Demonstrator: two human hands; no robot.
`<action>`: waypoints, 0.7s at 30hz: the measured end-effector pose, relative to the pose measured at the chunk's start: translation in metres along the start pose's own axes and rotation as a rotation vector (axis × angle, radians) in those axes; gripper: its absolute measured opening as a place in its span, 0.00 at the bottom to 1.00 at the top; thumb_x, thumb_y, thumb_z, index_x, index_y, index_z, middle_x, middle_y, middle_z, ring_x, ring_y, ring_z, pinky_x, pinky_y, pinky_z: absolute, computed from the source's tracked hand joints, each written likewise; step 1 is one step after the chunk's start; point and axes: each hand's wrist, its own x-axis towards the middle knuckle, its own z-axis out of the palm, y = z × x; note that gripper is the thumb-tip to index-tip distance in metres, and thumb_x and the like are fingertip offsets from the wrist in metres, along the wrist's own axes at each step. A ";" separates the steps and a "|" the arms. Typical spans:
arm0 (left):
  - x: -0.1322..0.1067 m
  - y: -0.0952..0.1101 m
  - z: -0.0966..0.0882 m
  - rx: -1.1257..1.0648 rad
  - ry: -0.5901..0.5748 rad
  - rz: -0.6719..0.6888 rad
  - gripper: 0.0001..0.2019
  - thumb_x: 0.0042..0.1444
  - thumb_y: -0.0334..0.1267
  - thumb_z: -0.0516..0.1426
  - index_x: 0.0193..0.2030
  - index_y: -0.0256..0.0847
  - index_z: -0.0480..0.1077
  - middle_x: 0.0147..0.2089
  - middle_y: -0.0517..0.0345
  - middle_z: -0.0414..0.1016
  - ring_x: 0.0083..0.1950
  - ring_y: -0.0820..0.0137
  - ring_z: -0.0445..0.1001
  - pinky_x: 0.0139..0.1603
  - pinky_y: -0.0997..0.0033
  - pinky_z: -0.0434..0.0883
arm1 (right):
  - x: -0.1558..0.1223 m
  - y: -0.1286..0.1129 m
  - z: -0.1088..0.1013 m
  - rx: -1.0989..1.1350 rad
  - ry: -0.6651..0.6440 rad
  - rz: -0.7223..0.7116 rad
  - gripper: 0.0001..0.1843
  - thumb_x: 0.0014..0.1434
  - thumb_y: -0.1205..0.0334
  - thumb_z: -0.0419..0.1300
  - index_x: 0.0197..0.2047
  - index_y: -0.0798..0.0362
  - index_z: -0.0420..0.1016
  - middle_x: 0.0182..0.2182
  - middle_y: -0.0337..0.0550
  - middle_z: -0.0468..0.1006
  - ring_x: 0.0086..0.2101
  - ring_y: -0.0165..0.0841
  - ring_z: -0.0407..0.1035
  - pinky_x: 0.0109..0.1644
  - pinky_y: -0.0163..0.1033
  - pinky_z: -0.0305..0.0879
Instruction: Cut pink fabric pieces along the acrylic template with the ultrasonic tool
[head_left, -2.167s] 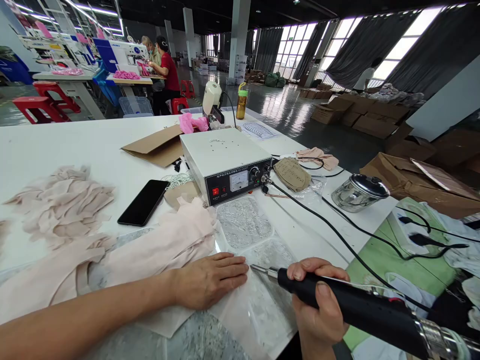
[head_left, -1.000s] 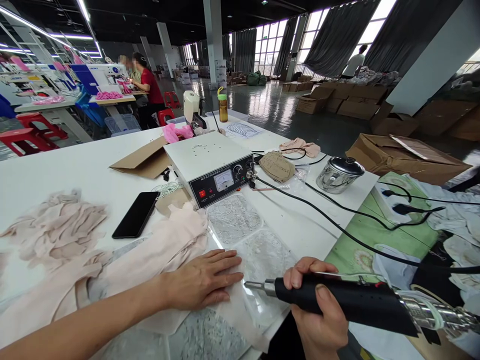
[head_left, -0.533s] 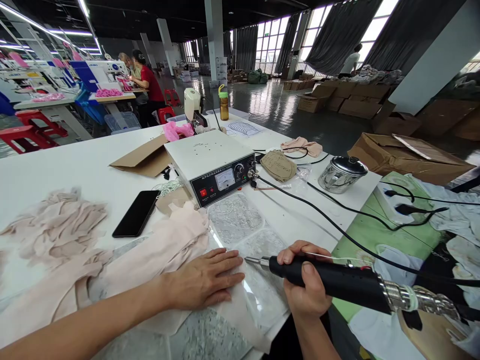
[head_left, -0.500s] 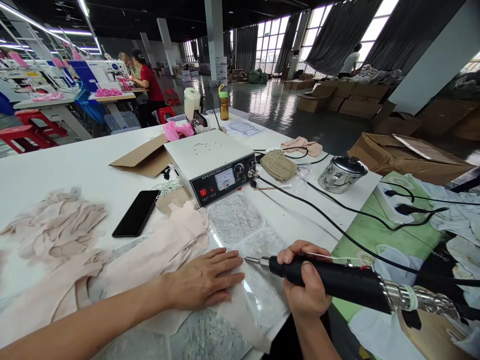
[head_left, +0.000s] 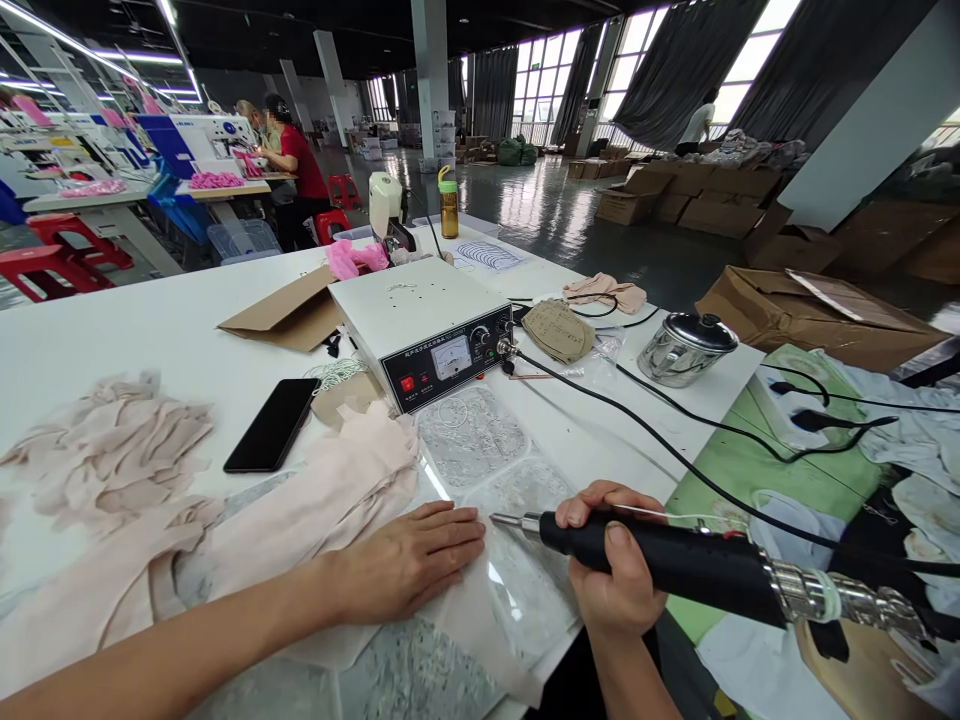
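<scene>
My left hand (head_left: 409,560) lies flat on pale pink fabric (head_left: 322,480), fingers stretched out and close together. Beneath the fabric is a clear sheet over a grey stone-patterned mat (head_left: 420,665). In my right hand (head_left: 619,570) is a black ultrasonic handpiece (head_left: 667,565), its fingers wrapped round the barrel. The metal tip points left and sits just beside my left fingertips; whether it touches the fabric I cannot tell. A black cable runs from the control box (head_left: 450,355) toward the right, past the handpiece.
A phone (head_left: 271,425) and a heap of pink fabric strips (head_left: 112,440) lie to the left. Behind the box stand a bottle (head_left: 448,208) and pink cloth (head_left: 356,260). A lidded metal cup (head_left: 686,350) is near the right table edge. Co-workers sit at sewing machines (head_left: 199,140) far left.
The fingers of my left hand have drawn closer together, and the hand has shifted very slightly left. My right hand keeps its grip on the handpiece, nearly still.
</scene>
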 end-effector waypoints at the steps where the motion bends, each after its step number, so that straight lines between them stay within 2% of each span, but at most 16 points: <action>1: 0.000 0.000 0.000 -0.003 0.002 0.003 0.18 0.70 0.33 0.47 0.65 0.33 0.59 0.64 0.47 0.66 0.67 0.61 0.61 0.69 0.59 0.58 | 0.000 0.000 0.000 0.002 0.000 -0.003 0.05 0.55 0.64 0.56 0.38 0.51 0.68 0.31 0.37 0.68 0.25 0.27 0.65 0.28 0.39 0.67; 10: 0.001 0.001 0.001 -0.005 -0.019 0.008 0.17 0.69 0.35 0.48 0.61 0.33 0.64 0.64 0.47 0.65 0.67 0.59 0.61 0.69 0.58 0.58 | 0.001 -0.001 0.000 0.010 0.004 -0.002 0.05 0.55 0.65 0.57 0.37 0.51 0.69 0.31 0.37 0.69 0.25 0.27 0.66 0.28 0.39 0.68; 16: 0.002 0.002 0.000 -0.064 0.019 0.019 0.17 0.68 0.35 0.50 0.61 0.36 0.65 0.63 0.47 0.68 0.68 0.60 0.59 0.70 0.58 0.57 | 0.001 0.000 0.001 0.006 0.003 -0.004 0.05 0.55 0.64 0.56 0.38 0.51 0.69 0.31 0.37 0.70 0.25 0.28 0.66 0.28 0.39 0.68; 21: 0.000 0.000 0.000 -0.080 0.003 0.020 0.17 0.68 0.35 0.50 0.61 0.37 0.64 0.62 0.46 0.68 0.67 0.60 0.61 0.70 0.58 0.56 | 0.001 0.001 -0.001 -0.001 -0.001 0.004 0.06 0.55 0.64 0.56 0.38 0.51 0.69 0.31 0.38 0.69 0.25 0.28 0.66 0.28 0.39 0.68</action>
